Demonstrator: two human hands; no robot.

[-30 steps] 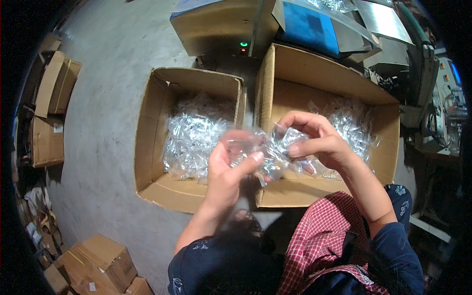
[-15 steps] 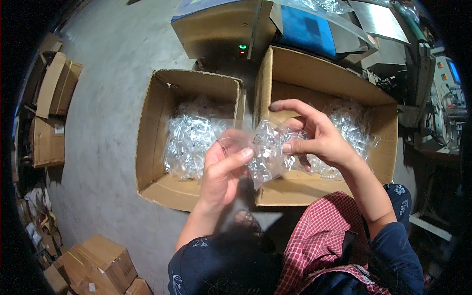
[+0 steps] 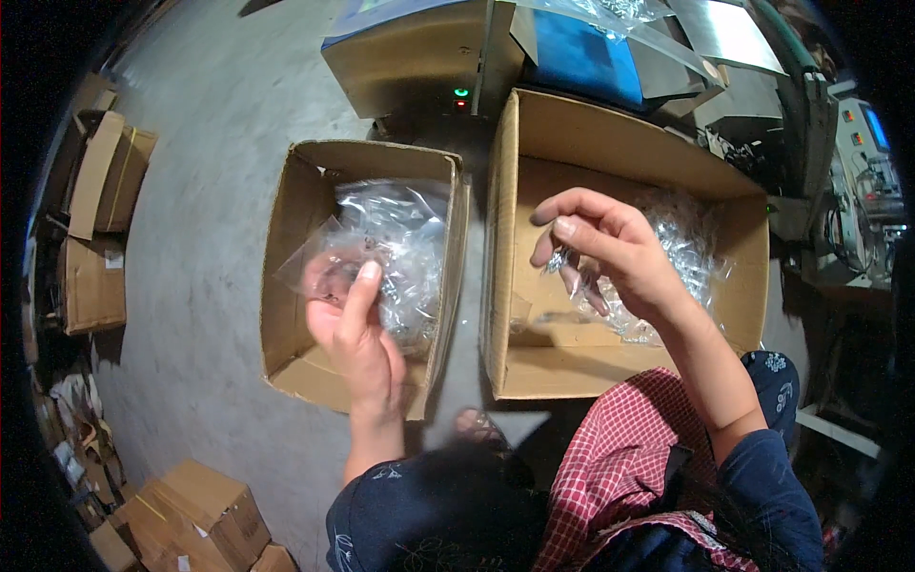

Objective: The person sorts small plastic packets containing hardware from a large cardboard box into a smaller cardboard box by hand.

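One clear plastic bag [image 3: 297, 271] is pinched in your left hand [image 3: 355, 332], blurry, left of centre, over the left box [image 3: 291, 224]. Your right hand [image 3: 624, 253], right of centre above the right box [image 3: 591, 148], has bent fingers gripping small shiny bits [image 3: 558, 258]; can't tell what exactly. Shiny bags [image 3: 703, 253] fill the right box's far side; more see-through bags [image 3: 416, 272] in the left box. Metal machine [image 3: 410, 71], top centre, green and red lights on.

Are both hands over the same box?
No, the left hand is over the smaller cardboard box, while the right hand is over the larger box.
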